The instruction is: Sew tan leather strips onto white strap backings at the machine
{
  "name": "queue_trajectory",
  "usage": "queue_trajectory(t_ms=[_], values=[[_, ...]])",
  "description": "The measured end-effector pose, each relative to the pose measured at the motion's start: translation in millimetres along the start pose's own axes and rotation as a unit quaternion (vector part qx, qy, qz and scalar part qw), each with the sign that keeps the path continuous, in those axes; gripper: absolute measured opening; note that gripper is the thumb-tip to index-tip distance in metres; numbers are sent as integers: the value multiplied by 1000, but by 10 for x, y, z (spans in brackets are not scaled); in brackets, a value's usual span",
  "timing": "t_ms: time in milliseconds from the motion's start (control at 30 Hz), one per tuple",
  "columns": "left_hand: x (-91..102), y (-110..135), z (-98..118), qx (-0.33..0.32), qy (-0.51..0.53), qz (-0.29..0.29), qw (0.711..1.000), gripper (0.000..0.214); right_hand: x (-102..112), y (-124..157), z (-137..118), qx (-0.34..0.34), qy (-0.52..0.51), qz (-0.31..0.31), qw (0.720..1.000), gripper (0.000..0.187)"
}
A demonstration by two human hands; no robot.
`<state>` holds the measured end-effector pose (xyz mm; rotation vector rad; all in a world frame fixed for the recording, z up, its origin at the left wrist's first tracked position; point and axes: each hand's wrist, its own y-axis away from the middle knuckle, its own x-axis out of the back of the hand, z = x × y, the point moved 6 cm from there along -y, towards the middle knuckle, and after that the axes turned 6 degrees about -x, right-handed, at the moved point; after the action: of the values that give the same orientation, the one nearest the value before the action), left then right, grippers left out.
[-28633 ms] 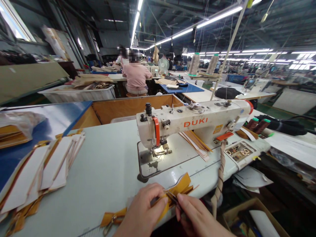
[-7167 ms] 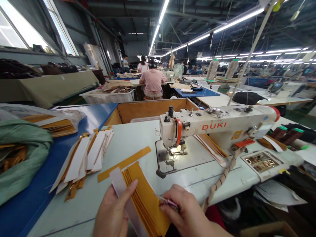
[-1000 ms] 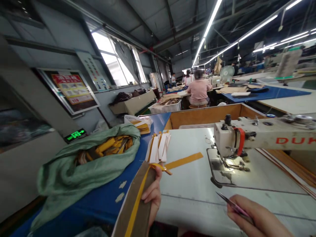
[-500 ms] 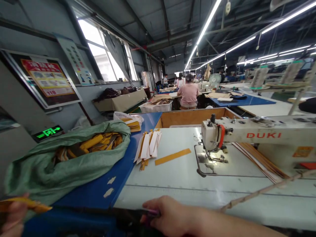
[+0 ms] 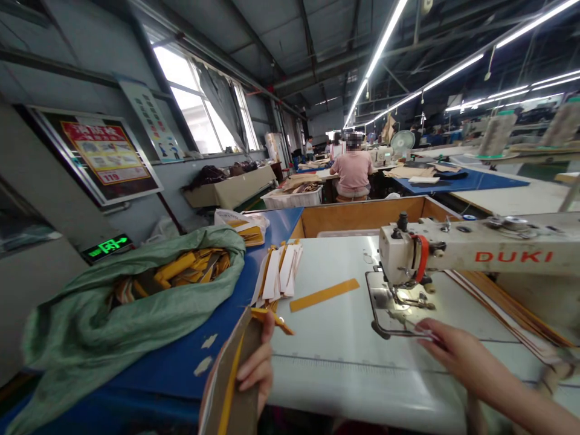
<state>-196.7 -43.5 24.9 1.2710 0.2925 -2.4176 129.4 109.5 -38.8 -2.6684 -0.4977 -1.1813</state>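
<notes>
My left hand [image 5: 258,371] is closed around a bundle of long strips [image 5: 235,380], brown, mustard and whitish, held upright at the table's front edge. A narrow mustard piece [image 5: 276,320] sticks out at the bundle's top. My right hand [image 5: 446,347] is over the tabletop in front of the sewing machine [image 5: 453,248]. Its fingers pinch what look like small thread snips [image 5: 414,327], their tips pointing at the metal needle plate [image 5: 385,302]. A single mustard strip [image 5: 324,295] lies flat between my hands. Beyond my left hand lies a stack of white-and-mustard strips [image 5: 278,272].
A green sack [image 5: 217,241] of mustard and brown pieces sits on the blue surface [image 5: 181,368] at left. Long strips [image 5: 507,314] lie under the machine arm. Behind the table stands a wooden box [image 5: 357,214]; a person in pink [image 5: 353,172] sits farther back.
My left hand has come up from the lower left with the strip bundle, towards the table's middle. My right hand has moved right and up, from the front edge to the machine.
</notes>
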Motion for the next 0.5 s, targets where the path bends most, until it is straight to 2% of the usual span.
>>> queue_trajectory(t_ms=[67, 133, 167, 233, 300, 367, 433, 467, 500], values=[[-22, -61, -255, 69, 50, -33, 996, 37, 220, -45, 498, -43, 102, 59, 992, 27], [-8, -126, -434, 114, 72, -51, 990, 36, 354, -41, 802, -38, 167, 93, 981, 27], [3, -160, -502, 126, 76, -57, 988, 35, 399, -28, 874, -24, 192, 112, 975, 28], [8, -217, -621, 143, 88, -68, 983, 34, 464, 11, 864, 7, 225, 161, 961, 30], [-22, -240, -727, 158, 110, -78, 978, 36, 483, 65, 658, 34, 215, 195, 956, 33], [-67, -232, -827, 175, 120, -80, 974, 40, 440, 131, 275, 63, 144, 174, 972, 32], [-112, -215, -915, 188, 114, -84, 972, 43, 330, 205, -262, 104, 26, 81, 991, 26], [-126, -212, -957, 193, 102, -87, 972, 42, 259, 242, -557, 121, -32, 20, 992, 24], [-131, -218, -996, 191, 83, -92, 974, 40, 215, 274, -845, 135, -89, -14, 987, 22]])
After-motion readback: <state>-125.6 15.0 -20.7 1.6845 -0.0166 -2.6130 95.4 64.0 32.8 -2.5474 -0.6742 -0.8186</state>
